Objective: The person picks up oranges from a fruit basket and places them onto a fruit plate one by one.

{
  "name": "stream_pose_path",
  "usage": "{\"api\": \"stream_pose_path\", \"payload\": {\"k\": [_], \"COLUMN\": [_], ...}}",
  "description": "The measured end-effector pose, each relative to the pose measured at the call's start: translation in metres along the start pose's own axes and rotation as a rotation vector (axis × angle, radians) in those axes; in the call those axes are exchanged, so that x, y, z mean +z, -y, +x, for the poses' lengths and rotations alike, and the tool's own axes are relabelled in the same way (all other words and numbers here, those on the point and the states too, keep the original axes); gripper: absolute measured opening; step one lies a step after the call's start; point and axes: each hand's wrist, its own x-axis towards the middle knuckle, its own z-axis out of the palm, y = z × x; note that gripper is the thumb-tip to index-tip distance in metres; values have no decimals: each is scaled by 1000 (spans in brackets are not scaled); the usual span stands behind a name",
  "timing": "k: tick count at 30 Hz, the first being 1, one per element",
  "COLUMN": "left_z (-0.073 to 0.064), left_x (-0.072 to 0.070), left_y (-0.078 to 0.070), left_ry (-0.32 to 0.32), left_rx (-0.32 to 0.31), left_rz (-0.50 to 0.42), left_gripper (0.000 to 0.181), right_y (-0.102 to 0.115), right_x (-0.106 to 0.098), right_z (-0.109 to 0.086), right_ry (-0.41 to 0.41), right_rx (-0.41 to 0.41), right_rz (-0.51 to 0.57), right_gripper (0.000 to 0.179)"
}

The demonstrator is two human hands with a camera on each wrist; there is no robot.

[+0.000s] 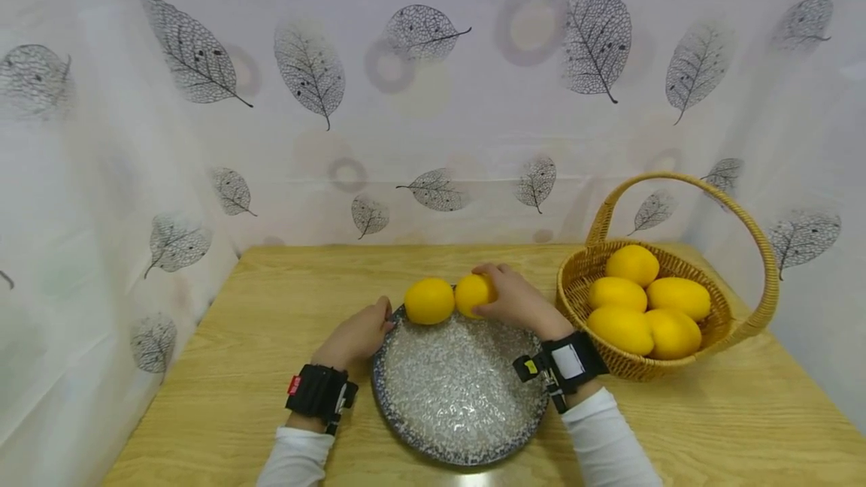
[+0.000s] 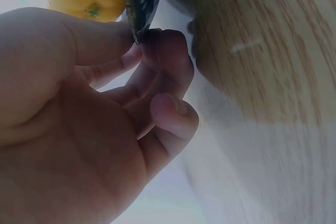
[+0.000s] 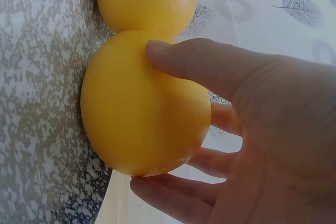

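Observation:
A round speckled grey plate (image 1: 467,389) with a dark blue rim lies on the table. My left hand (image 1: 358,333) pinches its rim at the left; the left wrist view shows the rim (image 2: 140,3) between thumb and curled fingers. On the plate's far edge sits one lemon (image 1: 429,300), its stem end visible in the left wrist view. Right beside it, my right hand (image 1: 517,299) grips a second lemon (image 3: 142,108), thumb on one side and fingers round the other. The two lemons look to be touching in the right wrist view.
A wicker basket (image 1: 571,284) with a tall arched handle stands to the right, holding several lemons (image 1: 619,329). The wooden table (image 1: 271,322) ends at the back against a leaf-printed curtain (image 1: 460,111). My right forearm passes close to the basket's left side.

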Motion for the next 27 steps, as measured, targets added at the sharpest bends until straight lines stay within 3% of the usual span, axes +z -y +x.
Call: {"api": "stream_pose_path", "payload": {"k": [6, 12, 19, 27], "left_z": [-1, -1, -2, -1], "left_x": [2, 3, -1, -3], "left_y": [-1, -1, -2, -2], "left_ry": [1, 12, 8, 26], "left_rx": [-4, -6, -1, -5], "left_rz": [-11, -28, -8, -16], "left_gripper": [13, 14, 16, 18], "right_y": [1, 4, 3, -23], "right_x": [-1, -11, -53, -105], "right_z": [-1, -4, -10, -15], "right_ry": [-5, 42, 48, 35], "right_rx": [-4, -29, -18, 8], "right_rz": [-23, -71, -186, -334], "right_gripper": [71, 76, 70, 49]}}
